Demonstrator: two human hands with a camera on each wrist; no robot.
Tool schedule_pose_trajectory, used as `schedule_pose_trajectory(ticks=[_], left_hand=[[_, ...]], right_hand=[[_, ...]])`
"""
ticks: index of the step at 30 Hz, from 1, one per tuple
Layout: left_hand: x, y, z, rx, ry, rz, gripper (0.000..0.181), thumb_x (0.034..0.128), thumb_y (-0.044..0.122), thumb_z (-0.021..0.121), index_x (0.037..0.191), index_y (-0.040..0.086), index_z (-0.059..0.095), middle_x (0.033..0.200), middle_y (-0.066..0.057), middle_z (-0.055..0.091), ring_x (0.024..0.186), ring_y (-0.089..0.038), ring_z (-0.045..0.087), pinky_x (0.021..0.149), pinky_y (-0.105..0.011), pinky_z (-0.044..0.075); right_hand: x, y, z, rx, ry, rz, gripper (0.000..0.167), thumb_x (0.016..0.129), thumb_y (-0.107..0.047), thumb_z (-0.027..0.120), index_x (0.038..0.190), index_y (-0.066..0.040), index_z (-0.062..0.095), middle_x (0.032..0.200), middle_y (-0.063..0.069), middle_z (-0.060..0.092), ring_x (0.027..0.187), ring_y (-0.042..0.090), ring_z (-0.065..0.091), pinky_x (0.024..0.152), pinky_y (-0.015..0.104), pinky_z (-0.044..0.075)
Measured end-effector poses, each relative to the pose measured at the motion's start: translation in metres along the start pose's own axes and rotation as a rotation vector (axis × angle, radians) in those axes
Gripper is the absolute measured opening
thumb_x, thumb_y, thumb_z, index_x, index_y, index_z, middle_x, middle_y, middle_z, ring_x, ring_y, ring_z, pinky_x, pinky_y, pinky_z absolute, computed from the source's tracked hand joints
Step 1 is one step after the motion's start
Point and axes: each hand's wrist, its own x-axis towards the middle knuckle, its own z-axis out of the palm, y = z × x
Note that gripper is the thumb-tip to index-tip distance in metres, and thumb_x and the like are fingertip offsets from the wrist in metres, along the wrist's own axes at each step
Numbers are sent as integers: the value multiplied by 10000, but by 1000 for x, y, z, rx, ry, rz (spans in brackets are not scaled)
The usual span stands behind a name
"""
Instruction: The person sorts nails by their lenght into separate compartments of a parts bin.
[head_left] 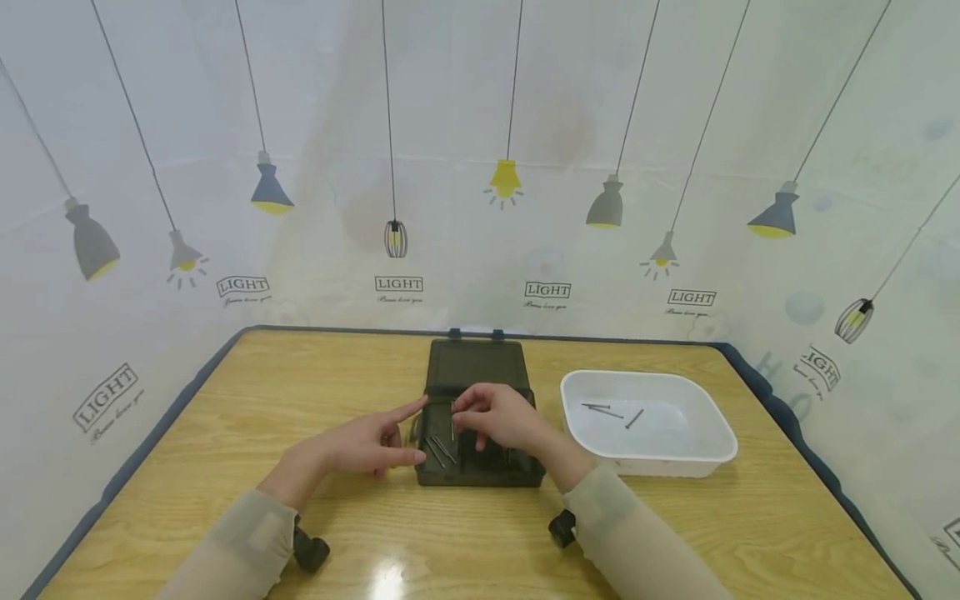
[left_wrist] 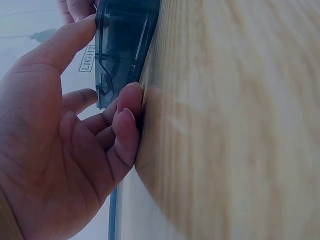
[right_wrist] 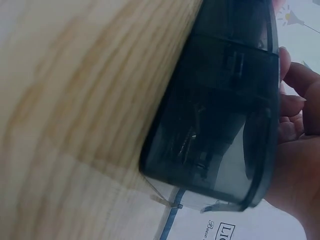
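Observation:
A dark see-through plastic box point(head_left: 480, 477) lies on the table with its lid point(head_left: 477, 365) laid back. My left hand point(head_left: 360, 443) is at its left side. The thumb and forefinger are stretched out and touch the rim, while the other fingers curl beside the latch side point(left_wrist: 112, 60). Over the box's left part, my right hand point(head_left: 498, 415) pinches a thin metal screw point(head_left: 453, 432) between thumb and forefinger. A few similar screws point(head_left: 441, 451) lie slanted in the box's left front. The right wrist view shows the box wall point(right_wrist: 215, 115) with shiny pieces behind it.
To the right of the box stands a white tub point(head_left: 648, 467) holding a few loose screws point(head_left: 634, 418). The wooden table point(head_left: 315, 367) ends at a dark edge before a hanging cloth point(head_left: 465, 250) printed with lamps. Black wrist mounts point(head_left: 309, 550) sit under both sleeves.

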Motion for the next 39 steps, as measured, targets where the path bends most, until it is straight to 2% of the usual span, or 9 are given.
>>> schedule_pose_trajectory(ticks=[6,13,15,18,21,24,27,32,39], left_hand=[[1,1,-1,-2,-5,4,981,1028,539,752,1783,330,161,947,-91,686,710,-241,681,706,-406,591],[1,2,-1,-2,-6,1,983,1022,539,759,1782,336,168,926,-94,666,710,-241,674,714,-407,593],[1,2,-1,-2,-4,2,985,1022,535,762,1782,332,170,927,-94,661,710,-239,674,712,-405,596],[0,3,-1,-4,-1,6,988,1025,520,764,1784,320,164,936,-99,658,714,-240,675,710,-403,599],[-1,4,-1,-2,0,9,990,1028,513,762,1785,313,157,941,-99,656,717,-238,673,708,-399,598],[-1,3,-1,4,0,11,988,1030,513,759,1786,309,156,937,-93,660,714,-230,668,703,-389,590],[-1,2,-1,9,-2,14,986,1032,512,756,1786,304,155,933,-86,664,708,-222,665,695,-381,584],[-1,2,-1,4,-4,11,988,1032,512,757,1786,304,154,933,-89,661,704,-224,664,695,-384,584],[-1,1,0,8,0,5,985,1029,527,755,1785,316,160,952,-86,667,711,-222,660,705,-379,572]], right_hand=[[-2,0,-3,-9,4,-1,200,1068,-254,741,1192,-98,760,1007,46,819,647,167,701,721,409,631],[-18,-1,-23,9,10,-15,279,1069,-245,736,1250,-34,733,1100,229,774,671,152,679,693,397,606],[-24,0,-35,21,10,-19,294,1072,-239,728,1266,-18,721,1120,251,762,693,164,681,720,416,615],[-33,8,-56,15,28,-18,261,1073,-252,725,1248,-59,733,1098,216,759,728,201,697,716,424,607],[-43,19,-78,-21,65,-15,229,1068,-267,736,1222,-97,748,1031,134,768,750,251,709,669,370,581],[-54,29,-100,-41,100,-2,244,1077,-264,726,1228,-73,739,1015,80,781,746,253,700,604,311,528],[-64,42,-122,-55,127,32,263,1096,-266,699,1250,-56,725,1059,93,799,744,211,689,577,290,498],[-76,67,-158,-100,148,104,312,1116,-269,663,1301,-20,698,1175,166,788,801,183,689,647,338,555],[-87,92,-191,-210,91,191,308,1075,-257,720,1284,-31,712,1108,167,751,868,260,688,713,365,559]])
